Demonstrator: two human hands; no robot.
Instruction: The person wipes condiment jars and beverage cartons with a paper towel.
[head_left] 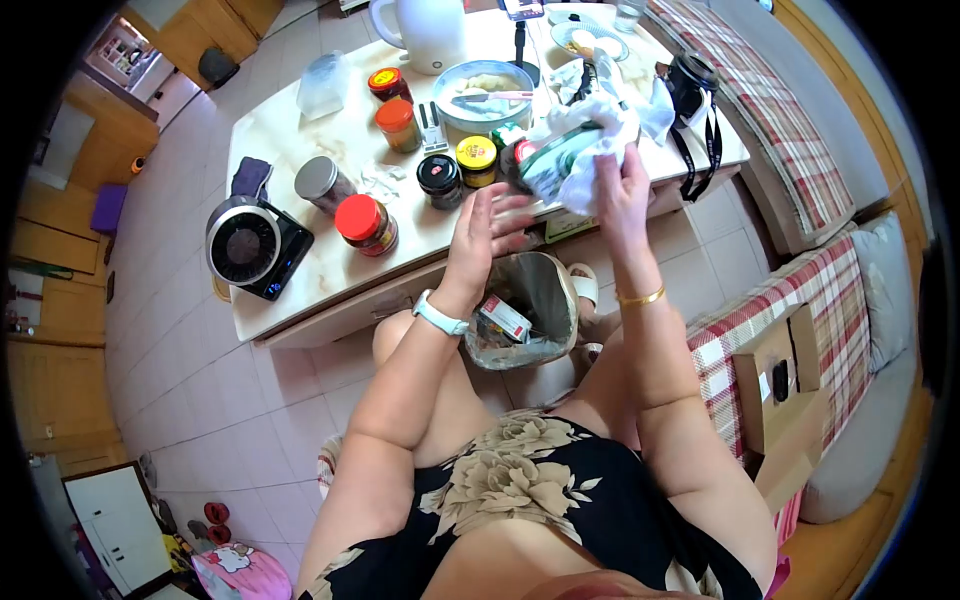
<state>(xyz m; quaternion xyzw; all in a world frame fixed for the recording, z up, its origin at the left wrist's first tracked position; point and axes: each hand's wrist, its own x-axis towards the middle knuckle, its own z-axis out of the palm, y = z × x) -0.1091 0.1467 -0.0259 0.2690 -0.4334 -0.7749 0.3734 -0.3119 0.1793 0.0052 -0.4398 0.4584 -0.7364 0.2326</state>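
Observation:
My right hand (622, 190), raised over the table's near right side, grips a crumpled white-and-green plastic package (575, 160). What is inside the package cannot be seen. To its left, my left hand (488, 225) is held out with fingers apart and slightly blurred, touching nothing. Just behind that hand stand a dark jar with a black lid (440, 178) and a jar with a yellow lid (477, 160). A red cap (523, 150) shows beside the package, its container mostly hidden. Below both hands is a lined trash bin (553, 335) holding a red-and-white box (504, 318).
On the table (290, 165) stand a red-lidded jar (366, 224), a silver-lidded jar (324, 184), a glass bowl (484, 95) with a knife across it, a white kettle (430, 35) and a black scale (280, 250). A camera (690, 85) with dangling strap sits right.

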